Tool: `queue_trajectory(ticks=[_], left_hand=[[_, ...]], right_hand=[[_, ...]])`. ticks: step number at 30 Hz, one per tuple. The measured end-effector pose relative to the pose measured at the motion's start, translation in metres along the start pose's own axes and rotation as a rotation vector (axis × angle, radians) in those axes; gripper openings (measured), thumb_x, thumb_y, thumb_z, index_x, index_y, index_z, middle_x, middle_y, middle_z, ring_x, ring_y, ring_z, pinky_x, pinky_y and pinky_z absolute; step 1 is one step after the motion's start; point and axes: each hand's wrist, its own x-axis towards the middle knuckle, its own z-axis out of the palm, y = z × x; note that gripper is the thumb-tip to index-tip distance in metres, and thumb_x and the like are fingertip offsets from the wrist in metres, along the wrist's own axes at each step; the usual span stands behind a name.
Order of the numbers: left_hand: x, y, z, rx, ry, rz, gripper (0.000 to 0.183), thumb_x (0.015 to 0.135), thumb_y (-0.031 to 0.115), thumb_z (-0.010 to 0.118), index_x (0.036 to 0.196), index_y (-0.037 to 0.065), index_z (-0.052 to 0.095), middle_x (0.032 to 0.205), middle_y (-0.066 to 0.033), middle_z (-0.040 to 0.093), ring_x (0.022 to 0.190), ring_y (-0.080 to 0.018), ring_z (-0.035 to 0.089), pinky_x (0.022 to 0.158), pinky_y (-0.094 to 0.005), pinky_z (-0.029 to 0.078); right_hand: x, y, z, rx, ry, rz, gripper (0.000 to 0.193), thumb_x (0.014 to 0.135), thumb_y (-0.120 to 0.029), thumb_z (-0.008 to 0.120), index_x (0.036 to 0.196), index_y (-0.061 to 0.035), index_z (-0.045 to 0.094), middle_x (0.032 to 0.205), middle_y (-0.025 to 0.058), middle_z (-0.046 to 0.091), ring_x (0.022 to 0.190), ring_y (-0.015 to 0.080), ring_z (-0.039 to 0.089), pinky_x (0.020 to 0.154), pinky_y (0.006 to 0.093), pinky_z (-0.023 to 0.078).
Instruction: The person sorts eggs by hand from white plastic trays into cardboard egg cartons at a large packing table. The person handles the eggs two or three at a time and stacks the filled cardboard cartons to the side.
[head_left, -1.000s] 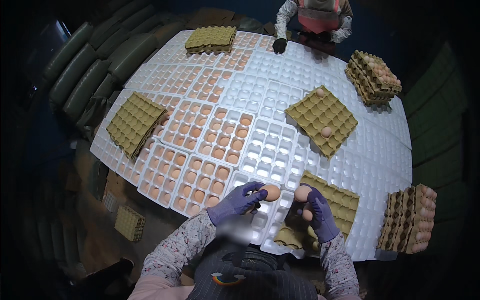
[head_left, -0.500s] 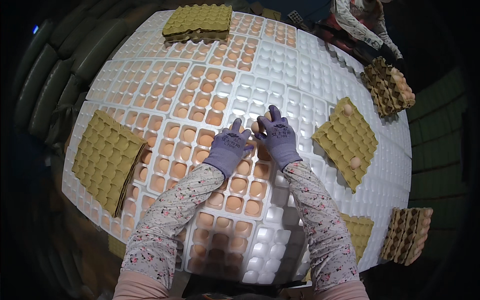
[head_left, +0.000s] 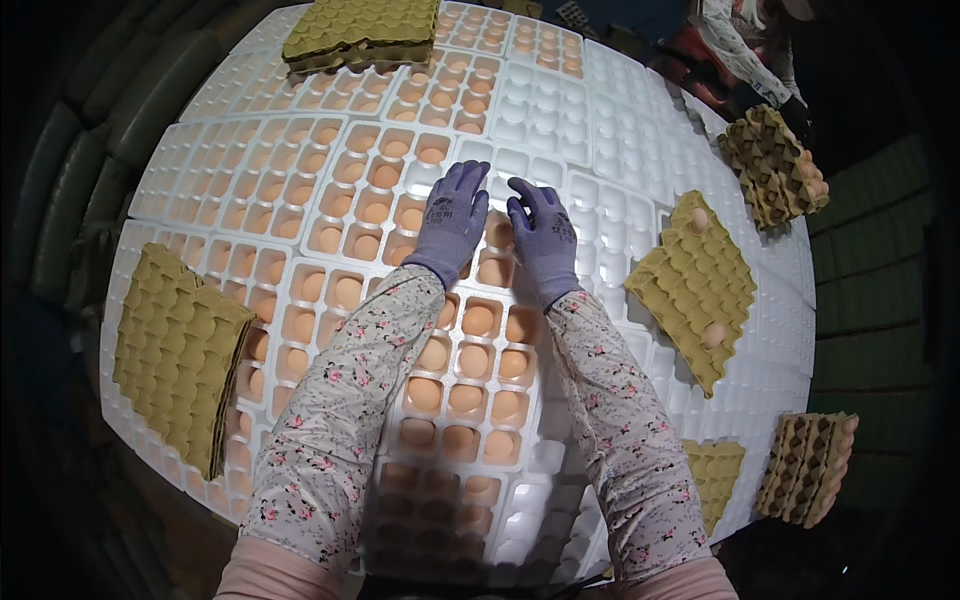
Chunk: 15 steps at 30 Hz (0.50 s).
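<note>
Both my hands wear purple-grey gloves over floral sleeves and lie palm down above white moulded trays point(head_left: 537, 425). My left hand point(head_left: 453, 218) reaches forward over the cells, fingers stretched out close together; its thumb and underside are hidden. A little to its right, my right hand point(head_left: 543, 232) has its fingers bent and apart, with no egg visible in them. Between the hands, an egg point(head_left: 498, 236) sits in a tray cell, with another egg point(head_left: 495, 270) just nearer. Brown eggs point(head_left: 473, 360) fill the cells between my forearms.
Stacked olive pulp egg trays point(head_left: 180, 350) lie at left, with another stack point(head_left: 365, 30) at the far side. On the right, a pulp tray point(head_left: 695, 285) carries two eggs. Brown pulp stacks point(head_left: 775, 165) stand by the right edge, near another person point(head_left: 745, 50). Dark sacks point(head_left: 165, 85) lie at far left.
Both hands have moved forward, the left one farther. The eggs that showed at my right fingertips no longer show there. The view has shifted slightly.
</note>
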Motion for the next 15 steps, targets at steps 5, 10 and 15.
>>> queue_trajectory(ticks=[5, 10, 15], left_hand=[[-0.004, 0.010, 0.033, 0.280, -0.047, 0.037, 0.039, 0.099, 0.022, 0.042, 0.136, 0.012, 0.047, 0.136, -0.0114, 0.049, 0.134, -0.0284, 0.039, 0.115, -0.0502, 0.019], [-0.008, -0.016, 0.015, 0.217, -0.015, 0.009, 0.041, 0.100, 0.028, 0.044, 0.137, 0.010, 0.046, 0.140, -0.0136, 0.047, 0.137, -0.0310, 0.034, 0.116, -0.0496, 0.018], [-0.013, 0.075, -0.006, 0.153, 0.114, 0.054, 0.048, 0.095, 0.029, 0.056, 0.138, 0.009, 0.047, 0.142, -0.0166, 0.046, 0.138, -0.0365, 0.031, 0.114, -0.0495, 0.022]], right_hand=[[-0.016, 0.037, -0.017, 0.188, 0.159, -0.053, 0.048, 0.087, 0.000, 0.049, 0.133, -0.0146, 0.053, 0.106, 0.0133, 0.060, 0.100, 0.0326, 0.053, 0.092, 0.0430, 0.042], [-0.099, -0.024, -0.085, 0.710, 0.044, 0.103, 0.042, 0.095, 0.001, 0.044, 0.136, -0.0033, 0.050, 0.124, 0.0105, 0.058, 0.116, 0.0180, 0.056, 0.100, 0.0305, 0.043], [-0.280, -0.005, -0.237, 0.159, -0.050, 0.123, 0.040, 0.090, -0.002, 0.056, 0.130, -0.0044, 0.055, 0.132, 0.0134, 0.054, 0.125, 0.0286, 0.049, 0.107, 0.0382, 0.037]])
